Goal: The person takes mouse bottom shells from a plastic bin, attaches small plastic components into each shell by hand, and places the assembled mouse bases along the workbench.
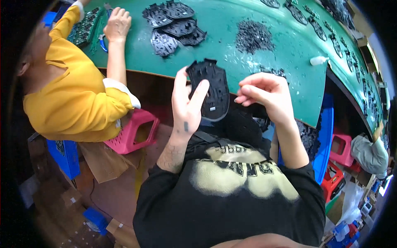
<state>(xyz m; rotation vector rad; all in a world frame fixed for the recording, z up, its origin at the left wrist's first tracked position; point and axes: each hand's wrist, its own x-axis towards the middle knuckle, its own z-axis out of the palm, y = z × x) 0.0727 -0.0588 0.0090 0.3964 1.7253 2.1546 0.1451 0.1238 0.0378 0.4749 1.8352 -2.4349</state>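
My left hand (186, 107) grips a black plastic shell (218, 91) by its left side, thumb laid over the ribbed inner face. The shell is held tilted in front of my chest, just off the table's near edge. To its right, apart from it, my right hand (271, 95) is closed in a pinch; whatever its fingertips hold, if anything, is too small to make out. Beyond the hands, a heap of small black parts (254, 37) lies on the green table (223, 53). Several similar black shells (178, 28) are piled to the left of the heap.
At the left a co-worker in a yellow top (78, 97) reaches over green circuit boards (86, 29) and blue-handled pliers (103, 42). A small white bottle (318, 60) lies near the table's right edge. A blue bin (326, 136) stands at my right, beside a pink stool (341, 149).
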